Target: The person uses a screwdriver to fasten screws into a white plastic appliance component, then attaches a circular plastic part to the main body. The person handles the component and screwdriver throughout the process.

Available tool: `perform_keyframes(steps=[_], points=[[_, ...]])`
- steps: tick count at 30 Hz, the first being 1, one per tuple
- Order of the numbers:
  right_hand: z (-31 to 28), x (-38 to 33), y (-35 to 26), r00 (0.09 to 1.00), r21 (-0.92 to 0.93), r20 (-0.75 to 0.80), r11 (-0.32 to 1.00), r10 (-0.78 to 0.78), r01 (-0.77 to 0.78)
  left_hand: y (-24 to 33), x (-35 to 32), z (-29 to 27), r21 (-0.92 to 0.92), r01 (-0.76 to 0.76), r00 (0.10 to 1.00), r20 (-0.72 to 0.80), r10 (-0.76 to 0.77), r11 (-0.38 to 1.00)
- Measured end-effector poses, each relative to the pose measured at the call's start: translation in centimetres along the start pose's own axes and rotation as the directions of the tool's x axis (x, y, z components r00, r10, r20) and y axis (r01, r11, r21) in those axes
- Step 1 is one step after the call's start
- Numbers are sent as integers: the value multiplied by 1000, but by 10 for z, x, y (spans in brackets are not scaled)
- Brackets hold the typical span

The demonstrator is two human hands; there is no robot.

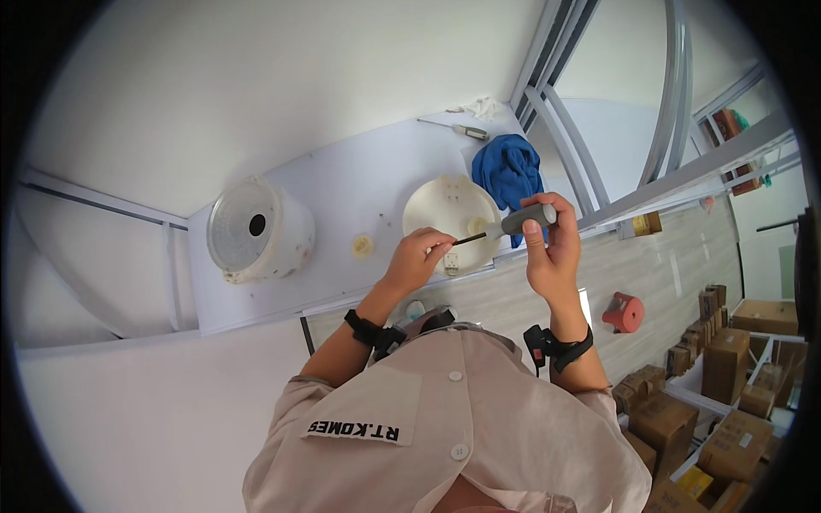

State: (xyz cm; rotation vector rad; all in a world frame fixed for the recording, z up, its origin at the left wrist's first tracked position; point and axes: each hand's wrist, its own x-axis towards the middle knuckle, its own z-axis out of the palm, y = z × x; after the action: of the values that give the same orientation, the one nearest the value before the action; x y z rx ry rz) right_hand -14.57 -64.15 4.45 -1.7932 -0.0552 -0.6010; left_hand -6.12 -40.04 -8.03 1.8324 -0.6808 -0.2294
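Observation:
My right hand is wrapped round the thick grey handle of a screwdriver, held nearly level with its black shaft pointing left. The fingertips of my left hand pinch the far end of that shaft; whatever tip is there is hidden by the fingers. Below both hands lies a round cream-coloured plastic part with small fittings on its face. Behind it on the right is a crumpled blue cloth. A second screwdriver with a grey handle and thin shaft rests farther back.
A white, drum-shaped housing with a grey disc and dark central hole stands on the left of the white table. A small yellowish round piece lies nearby. Metal framing rises at right; a red stool and cardboard boxes stand below.

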Motion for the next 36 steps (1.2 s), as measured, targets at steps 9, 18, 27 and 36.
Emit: perform_keyframes(steps=[9, 18, 27, 36], points=[[8, -5, 7, 999, -243, 39, 970, 19, -9, -11, 1, 10, 324, -277, 961, 109, 255, 904], [15, -10, 16, 993, -294, 113, 956, 29, 5, -9, -11, 6, 376, -262, 944, 291, 155, 889], [25, -7, 15, 989, -313, 137, 946, -46, 87, -26, -16, 15, 406, -261, 953, 251, 168, 876], [30, -8, 17, 977, -355, 187, 921, -99, 162, -32, -17, 18, 387, -215, 964, 234, 130, 897]])
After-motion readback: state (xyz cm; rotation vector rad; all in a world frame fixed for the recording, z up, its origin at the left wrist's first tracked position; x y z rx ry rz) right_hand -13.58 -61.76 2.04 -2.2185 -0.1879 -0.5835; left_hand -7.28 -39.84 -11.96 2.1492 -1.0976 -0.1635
